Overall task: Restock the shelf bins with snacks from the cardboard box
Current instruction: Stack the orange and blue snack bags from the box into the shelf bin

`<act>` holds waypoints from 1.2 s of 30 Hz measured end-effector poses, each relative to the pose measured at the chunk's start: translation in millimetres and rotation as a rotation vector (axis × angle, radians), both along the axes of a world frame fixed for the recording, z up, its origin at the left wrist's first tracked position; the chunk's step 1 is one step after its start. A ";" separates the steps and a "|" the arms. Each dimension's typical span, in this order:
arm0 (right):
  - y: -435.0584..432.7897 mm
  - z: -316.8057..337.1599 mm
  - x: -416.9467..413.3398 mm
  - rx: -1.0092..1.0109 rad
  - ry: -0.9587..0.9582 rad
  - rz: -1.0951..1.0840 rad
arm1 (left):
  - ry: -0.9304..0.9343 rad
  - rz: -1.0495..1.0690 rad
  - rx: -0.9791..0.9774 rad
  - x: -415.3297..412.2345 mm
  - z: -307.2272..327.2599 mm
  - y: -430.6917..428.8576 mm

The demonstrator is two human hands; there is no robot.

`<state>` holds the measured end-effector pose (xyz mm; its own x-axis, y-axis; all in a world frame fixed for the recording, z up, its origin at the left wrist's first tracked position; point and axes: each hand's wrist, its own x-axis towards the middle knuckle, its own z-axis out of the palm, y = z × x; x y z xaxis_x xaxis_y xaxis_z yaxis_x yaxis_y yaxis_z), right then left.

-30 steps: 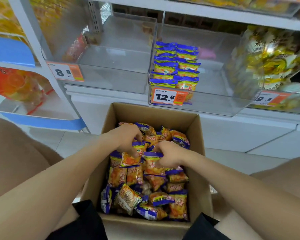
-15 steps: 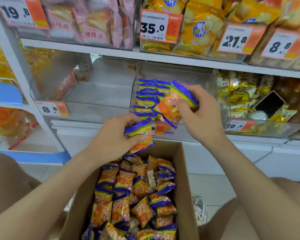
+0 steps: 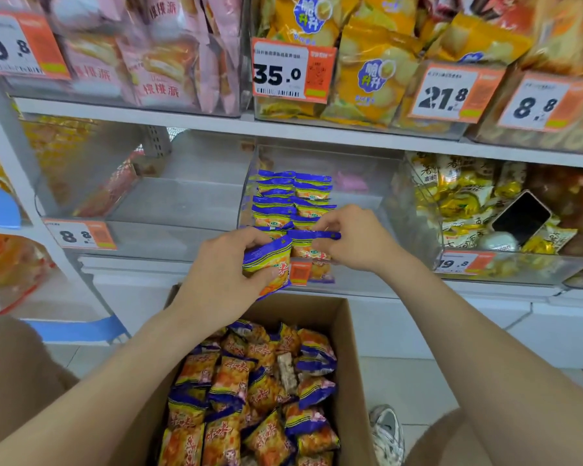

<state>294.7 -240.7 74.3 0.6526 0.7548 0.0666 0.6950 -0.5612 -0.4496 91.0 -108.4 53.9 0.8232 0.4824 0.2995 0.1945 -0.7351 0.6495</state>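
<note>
Snack pack [image 3: 268,264] clamped in left hand [image 3: 221,277], just outside bin [image 3: 364,169] front; right hand [image 3: 355,242] pinches top edge of second pack [image 3: 312,246], front row in bin.

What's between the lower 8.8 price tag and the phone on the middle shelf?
Head view: the clear bin of stacked blue-and-yellow packets, with the left hand and right hand each holding one more at its front.

Orange-and-purple snack packets, part boxed, part shelved
The open cardboard box [image 3: 350,358] holds a loose jumble of packets [image 3: 249,391]; in the clear shelf bin [image 3: 367,210] two upright rows [image 3: 293,196] fill its left side. A tilted packet [image 3: 268,264] sits in the left hand [image 3: 223,274]; the right hand [image 3: 354,240] pinches a second packet [image 3: 312,243] at the bin's front edge
</note>
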 end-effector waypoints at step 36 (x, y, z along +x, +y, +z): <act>-46.0 40.2 -0.7 0.358 0.274 0.034 | -0.108 -0.120 -0.074 14.4 36.4 1.6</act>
